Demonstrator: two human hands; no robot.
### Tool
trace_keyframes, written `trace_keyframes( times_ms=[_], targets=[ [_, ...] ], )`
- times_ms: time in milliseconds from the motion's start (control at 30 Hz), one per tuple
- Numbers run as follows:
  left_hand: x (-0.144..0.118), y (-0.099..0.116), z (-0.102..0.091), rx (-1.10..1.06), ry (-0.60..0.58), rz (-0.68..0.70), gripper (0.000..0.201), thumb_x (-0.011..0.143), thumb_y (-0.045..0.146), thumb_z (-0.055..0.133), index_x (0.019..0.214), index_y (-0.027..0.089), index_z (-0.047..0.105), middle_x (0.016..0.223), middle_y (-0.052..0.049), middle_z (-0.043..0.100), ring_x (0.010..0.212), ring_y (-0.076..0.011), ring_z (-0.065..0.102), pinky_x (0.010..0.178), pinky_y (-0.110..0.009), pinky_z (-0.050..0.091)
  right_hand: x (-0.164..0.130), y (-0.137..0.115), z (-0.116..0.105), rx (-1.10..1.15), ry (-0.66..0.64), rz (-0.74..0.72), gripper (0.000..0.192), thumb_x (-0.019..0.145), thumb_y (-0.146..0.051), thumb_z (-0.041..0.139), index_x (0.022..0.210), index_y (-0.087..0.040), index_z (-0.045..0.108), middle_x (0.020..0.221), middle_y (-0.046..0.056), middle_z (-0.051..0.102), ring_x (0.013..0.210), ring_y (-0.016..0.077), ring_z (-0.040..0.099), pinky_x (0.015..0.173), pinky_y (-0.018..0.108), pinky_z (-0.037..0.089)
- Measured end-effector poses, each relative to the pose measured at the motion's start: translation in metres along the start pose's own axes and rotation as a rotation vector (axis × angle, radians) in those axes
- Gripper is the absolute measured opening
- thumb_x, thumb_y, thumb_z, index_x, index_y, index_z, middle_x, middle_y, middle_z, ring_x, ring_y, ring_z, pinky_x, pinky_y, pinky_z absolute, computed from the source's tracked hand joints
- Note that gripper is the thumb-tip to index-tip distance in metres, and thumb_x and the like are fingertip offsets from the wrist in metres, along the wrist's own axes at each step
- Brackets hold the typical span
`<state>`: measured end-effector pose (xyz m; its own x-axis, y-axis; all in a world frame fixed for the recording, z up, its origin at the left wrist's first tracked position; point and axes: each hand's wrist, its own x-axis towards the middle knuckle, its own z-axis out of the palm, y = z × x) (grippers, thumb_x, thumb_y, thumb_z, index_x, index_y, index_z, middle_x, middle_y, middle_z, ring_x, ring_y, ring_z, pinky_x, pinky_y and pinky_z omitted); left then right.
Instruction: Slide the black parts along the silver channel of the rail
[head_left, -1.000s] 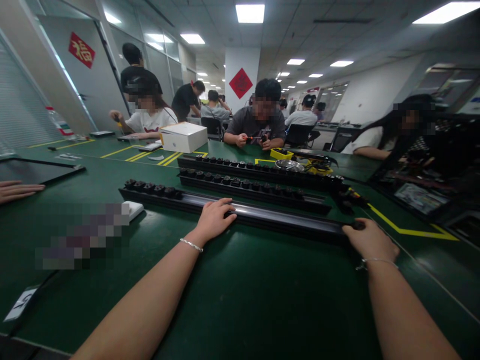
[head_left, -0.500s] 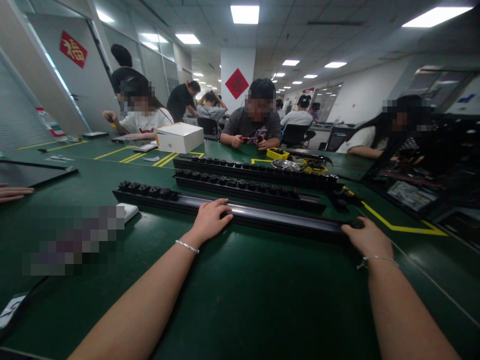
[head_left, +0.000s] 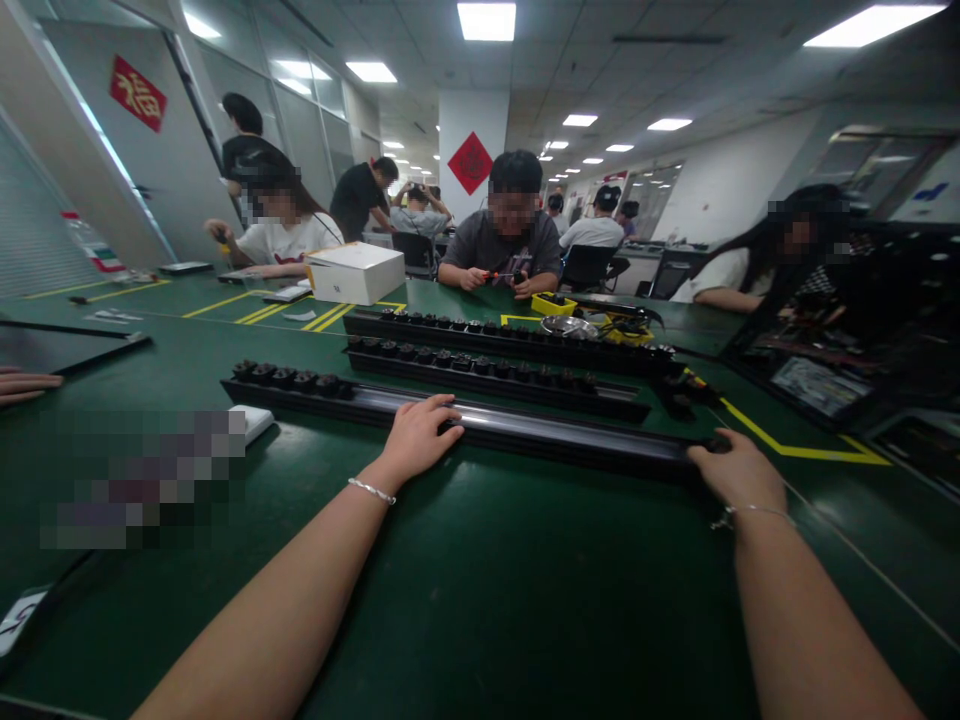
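Observation:
A long black channel rail (head_left: 570,432) lies across the table in front of me, with several black socket-like modules (head_left: 285,378) seated at its left end. My left hand (head_left: 420,438) grips the rail near its middle, fingers over the top and thumb on the near side. At the right end, my right hand (head_left: 742,474) is closed around a small dark module (head_left: 718,445) at the channel's opening; its fingertips are partly hidden. Behind lie two similar rails, a nearer one (head_left: 622,405) and a farther one (head_left: 360,325), each carrying a row of modules.
A white box (head_left: 358,275), a yellow tray (head_left: 551,304) and a metal bowl (head_left: 568,327) stand farther back. To the left lies a power strip (head_left: 251,425), mostly blurred out. A co-worker opposite holds a screwdriver (head_left: 501,275). Another person's hand (head_left: 30,384) rests at the left edge.
The view has shifted very slightly. Both hands keep their places on the rail, and the small module stays at its right end.

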<state>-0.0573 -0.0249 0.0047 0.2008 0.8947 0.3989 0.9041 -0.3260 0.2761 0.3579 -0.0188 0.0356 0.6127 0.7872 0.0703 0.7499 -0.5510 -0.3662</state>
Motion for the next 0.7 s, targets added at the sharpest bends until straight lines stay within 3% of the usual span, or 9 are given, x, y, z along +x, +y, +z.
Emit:
trace_keyframes(
  times_ms=[700],
  targets=[
    [-0.0003,0.0005,-0.0009,-0.006,-0.006,-0.007,0.023,0.085,0.04,0.05,0.099,0.029,0.065,0.132,0.001,0.054,0.118,-0.0225,0.051,0.099,-0.044,0.035,0.0034,0.0061,-0.0022,0.026,0.046,0.025,0.056,0.075,-0.04,0.046,0.126,-0.019,0.051,0.122,0.012,0.058,0.109,0.0288,0.055,0.091,0.036,0.042]
  ],
)
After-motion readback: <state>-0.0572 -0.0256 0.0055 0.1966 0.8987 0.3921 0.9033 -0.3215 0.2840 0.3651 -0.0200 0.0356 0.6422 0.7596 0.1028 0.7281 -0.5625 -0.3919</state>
